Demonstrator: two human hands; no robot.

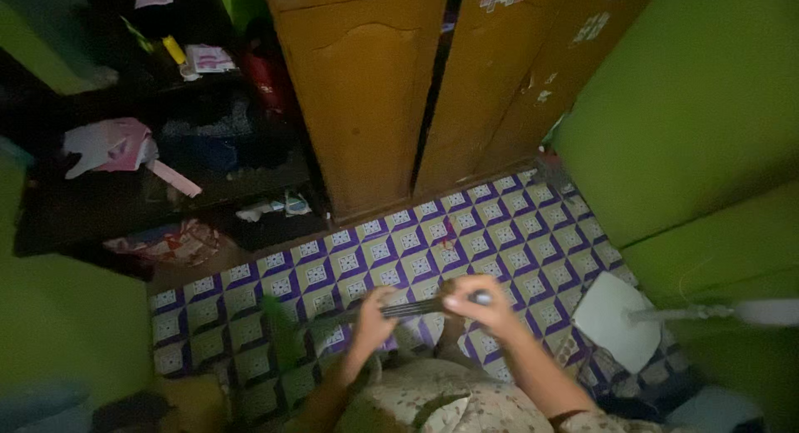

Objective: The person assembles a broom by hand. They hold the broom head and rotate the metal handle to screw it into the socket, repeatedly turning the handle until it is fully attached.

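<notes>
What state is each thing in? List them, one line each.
Left hand: closed round the dark handle.
Right hand: gripping the handle's end.
Dark handle: held level across both hands, blurred.
Wardrobe left door: shut.
Wardrobe right door: slightly ajar, a dark gap beside it.
White dustpan: lying on the tiled floor.
Dark shelf: open, cluttered.

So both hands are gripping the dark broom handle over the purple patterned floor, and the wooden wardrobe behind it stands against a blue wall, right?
Not quite: the wall is green, not blue, as the head view shows. The rest holds: the left hand and right hand both grip the dark broom handle over the purple patterned floor, with the wooden wardrobe behind.
</notes>
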